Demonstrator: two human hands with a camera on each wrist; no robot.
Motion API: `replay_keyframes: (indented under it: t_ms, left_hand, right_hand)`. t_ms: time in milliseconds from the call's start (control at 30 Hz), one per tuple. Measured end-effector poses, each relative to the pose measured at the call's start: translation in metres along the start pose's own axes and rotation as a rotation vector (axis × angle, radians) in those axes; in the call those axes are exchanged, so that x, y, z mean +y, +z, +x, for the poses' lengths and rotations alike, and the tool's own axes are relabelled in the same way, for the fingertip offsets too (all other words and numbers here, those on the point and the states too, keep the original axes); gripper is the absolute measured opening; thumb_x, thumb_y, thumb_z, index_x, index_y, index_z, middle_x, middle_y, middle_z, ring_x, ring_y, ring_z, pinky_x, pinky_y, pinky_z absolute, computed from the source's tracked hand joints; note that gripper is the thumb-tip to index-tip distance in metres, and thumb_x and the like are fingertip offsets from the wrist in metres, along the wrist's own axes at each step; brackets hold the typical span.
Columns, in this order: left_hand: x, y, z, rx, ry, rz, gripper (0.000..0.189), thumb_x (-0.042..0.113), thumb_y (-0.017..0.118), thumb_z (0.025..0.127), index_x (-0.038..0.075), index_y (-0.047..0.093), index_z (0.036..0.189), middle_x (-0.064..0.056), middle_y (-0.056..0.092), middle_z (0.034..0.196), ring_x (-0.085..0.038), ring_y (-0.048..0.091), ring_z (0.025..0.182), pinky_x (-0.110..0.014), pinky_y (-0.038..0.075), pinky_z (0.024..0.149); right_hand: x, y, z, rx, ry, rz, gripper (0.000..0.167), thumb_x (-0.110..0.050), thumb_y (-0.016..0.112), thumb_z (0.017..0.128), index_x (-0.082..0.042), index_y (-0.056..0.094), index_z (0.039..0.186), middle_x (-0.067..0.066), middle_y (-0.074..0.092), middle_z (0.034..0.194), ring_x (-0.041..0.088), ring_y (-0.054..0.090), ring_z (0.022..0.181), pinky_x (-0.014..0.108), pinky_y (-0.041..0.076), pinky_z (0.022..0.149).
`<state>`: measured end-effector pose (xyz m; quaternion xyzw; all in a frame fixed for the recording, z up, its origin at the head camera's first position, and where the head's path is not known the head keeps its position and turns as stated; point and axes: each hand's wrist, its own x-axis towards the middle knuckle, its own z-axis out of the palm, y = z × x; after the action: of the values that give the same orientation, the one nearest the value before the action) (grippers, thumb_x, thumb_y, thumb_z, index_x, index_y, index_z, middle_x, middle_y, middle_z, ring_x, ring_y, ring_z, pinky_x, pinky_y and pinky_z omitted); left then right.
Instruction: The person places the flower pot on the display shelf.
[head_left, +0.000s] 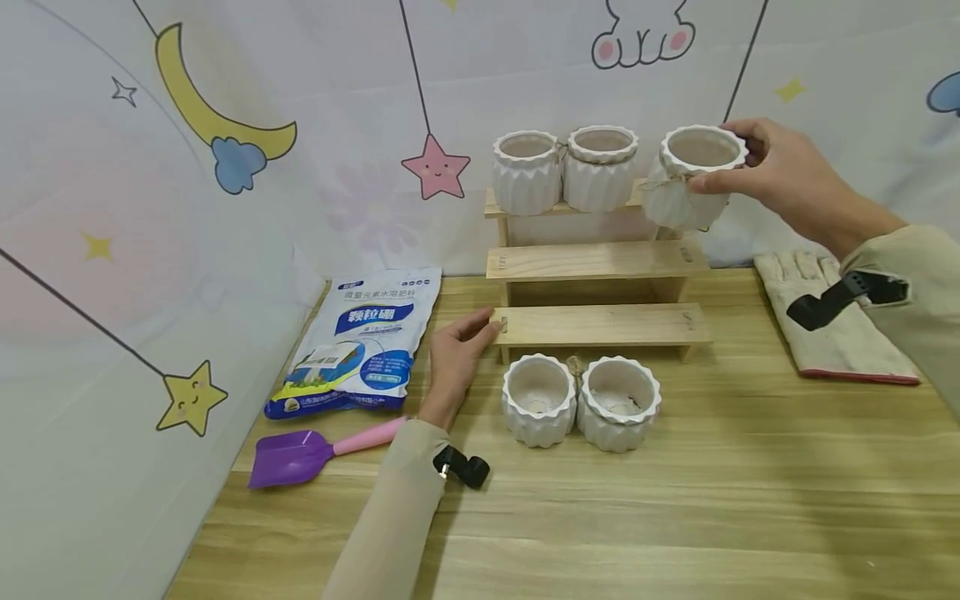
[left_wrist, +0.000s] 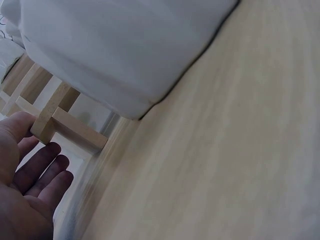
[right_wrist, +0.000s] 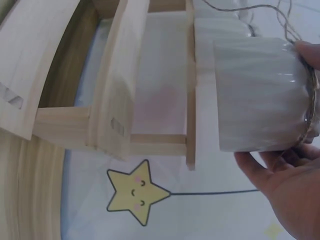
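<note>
My right hand (head_left: 787,179) grips a white fluted flower pot (head_left: 678,200), thumb on the front and fingers behind. The pot has a twine bow below its scalloped rim. In the right wrist view, a small gap separates the pot's base (right_wrist: 218,100) from the top board (right_wrist: 191,100) of a three-tier wooden plant stand (head_left: 600,325). My left hand (head_left: 453,358) pinches the left end of the lowest board. The left wrist view shows the thumb over that board end (left_wrist: 45,125). Two similar pots (head_left: 525,187) (head_left: 602,179) stand on the top tier.
Two more white pots (head_left: 538,421) (head_left: 619,429) stand on the table before the stand. At left lie a blue and white fertilizer bag (head_left: 356,346) and a purple shovel (head_left: 292,458) with a pink handle. A pale work glove (head_left: 832,333) lies at right. Behind hangs a printed curtain (head_left: 337,100).
</note>
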<state>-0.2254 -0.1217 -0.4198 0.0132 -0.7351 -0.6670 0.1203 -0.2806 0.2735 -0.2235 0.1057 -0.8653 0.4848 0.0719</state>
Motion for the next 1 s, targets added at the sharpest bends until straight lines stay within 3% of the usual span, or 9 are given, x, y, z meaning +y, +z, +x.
replay_keyframes:
  t_ms: [133, 333, 1000]
  left_hand:
    - [-0.001, 0.001, 0.001, 0.003, 0.002, -0.001, 0.028, 0.010, 0.084, 0.093, 0.003, 0.080, 0.119, -0.012, 0.078, 0.119, -0.024, 0.071, 0.114, -0.027, 0.055, 0.094]
    - [0.000, 0.001, 0.001, 0.003, 0.003, 0.007, 0.027, 0.009, 0.084, 0.093, 0.003, 0.080, 0.119, -0.011, 0.078, 0.119, -0.024, 0.072, 0.114, -0.028, 0.055, 0.096]
    - [0.001, 0.001, -0.001, 0.007, -0.004, 0.005, 0.027, 0.010, 0.084, 0.093, 0.004, 0.081, 0.119, -0.012, 0.077, 0.120, -0.026, 0.071, 0.116, -0.029, 0.055, 0.096]
  right_hand:
    - [0.000, -0.001, 0.008, 0.007, 0.021, 0.036, 0.071, -0.018, 0.084, 0.092, -0.005, 0.047, 0.151, -0.008, 0.057, 0.122, 0.007, 0.053, 0.108, 0.011, 0.044, 0.084]
    - [0.004, -0.005, 0.018, -0.001, 0.058, -0.026, 0.083, -0.029, 0.082, 0.095, -0.002, 0.037, 0.160, -0.008, 0.052, 0.125, 0.008, 0.049, 0.112, 0.012, 0.040, 0.085]
    - [0.012, 0.002, 0.039, 0.018, 0.117, 0.000, 0.081, -0.033, 0.084, 0.093, -0.003, 0.041, 0.155, -0.007, 0.050, 0.119, 0.010, 0.045, 0.104, 0.022, 0.038, 0.085]
